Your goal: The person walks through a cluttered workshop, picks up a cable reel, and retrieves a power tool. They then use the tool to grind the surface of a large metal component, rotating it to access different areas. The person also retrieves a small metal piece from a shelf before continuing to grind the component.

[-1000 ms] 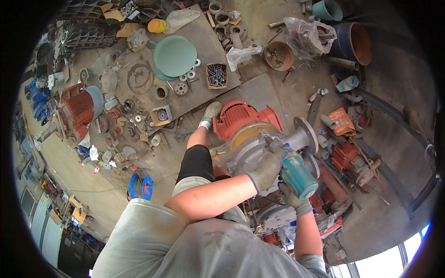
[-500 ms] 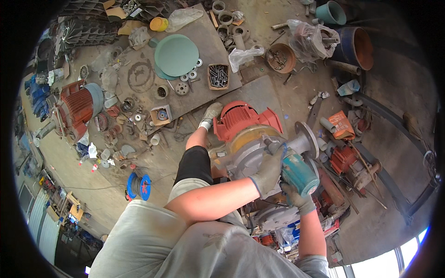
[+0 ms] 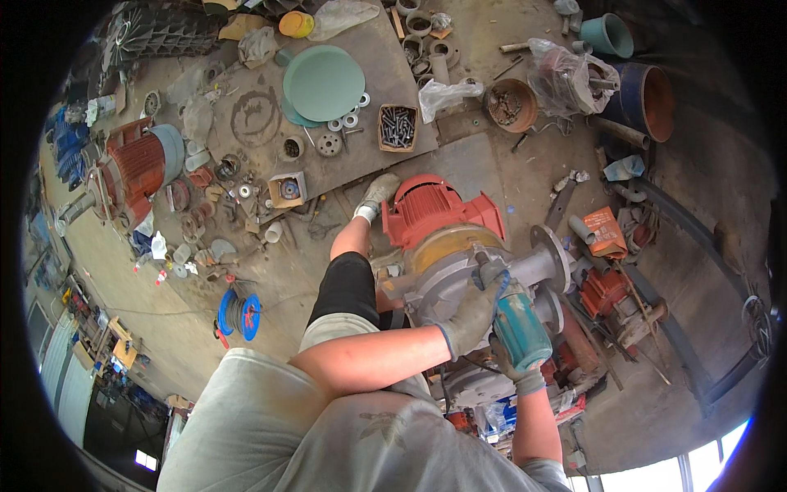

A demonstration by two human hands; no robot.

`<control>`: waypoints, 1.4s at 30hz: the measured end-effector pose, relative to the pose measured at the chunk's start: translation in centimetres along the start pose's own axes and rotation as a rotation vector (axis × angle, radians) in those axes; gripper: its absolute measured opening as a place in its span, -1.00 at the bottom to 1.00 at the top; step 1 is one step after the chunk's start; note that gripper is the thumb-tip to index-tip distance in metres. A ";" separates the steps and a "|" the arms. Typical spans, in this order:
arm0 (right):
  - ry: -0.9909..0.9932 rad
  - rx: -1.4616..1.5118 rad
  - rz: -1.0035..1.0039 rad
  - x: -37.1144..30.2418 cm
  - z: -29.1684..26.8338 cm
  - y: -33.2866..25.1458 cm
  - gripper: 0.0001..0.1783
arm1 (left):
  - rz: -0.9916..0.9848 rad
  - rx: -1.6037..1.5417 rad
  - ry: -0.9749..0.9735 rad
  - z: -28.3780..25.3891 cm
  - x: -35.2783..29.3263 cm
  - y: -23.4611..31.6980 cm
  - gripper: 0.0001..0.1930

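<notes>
Both my hands wear grey work gloves and hold a teal electric impact wrench. My left hand wraps around its grey front end. Lower down, my right hand grips it from behind and below; the body hides part of those fingers. The wrench's nose points toward a grey pump casing; whether it touches a bolt I cannot tell. Bolted to the casing's far side is a red motor. A round pipe flange sticks out to the right of it.
A steel plate on the floor carries a green disc and a box of bolts. Another motor lies at left, near a blue cable reel. Right of the pump are a small red motor and long bars.
The wrench and both hands have shifted slightly left and downward, and the wrench's body stands a little more upright. My grip on it is the same. The whole view has turned slightly.
</notes>
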State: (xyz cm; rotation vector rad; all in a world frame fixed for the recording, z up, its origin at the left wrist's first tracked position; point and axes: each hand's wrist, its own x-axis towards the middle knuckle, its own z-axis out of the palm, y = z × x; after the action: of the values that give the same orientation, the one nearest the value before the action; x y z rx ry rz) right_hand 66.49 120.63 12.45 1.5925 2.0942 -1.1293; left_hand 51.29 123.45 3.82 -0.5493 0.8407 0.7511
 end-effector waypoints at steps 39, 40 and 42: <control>0.497 0.323 0.691 -25.9 16.4 -1.8 -0.57 | -0.854 0.565 -0.042 -1.2 -1.7 -22.3 -0.76; 0.460 0.190 0.666 -26.0 16.7 -0.9 -0.56 | -0.891 0.325 -0.011 -2.2 -0.6 -22.8 -0.77; 0.482 0.234 0.593 -25.8 16.7 1.1 -0.52 | -0.898 0.342 -0.034 -3.9 0.9 -23.8 -0.77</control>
State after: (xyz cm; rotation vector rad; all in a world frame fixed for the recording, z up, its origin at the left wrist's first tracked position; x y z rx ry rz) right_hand 72.79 90.94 17.37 2.5758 1.5512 -0.8526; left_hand 68.32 106.30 4.23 -0.5318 0.5805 -0.2034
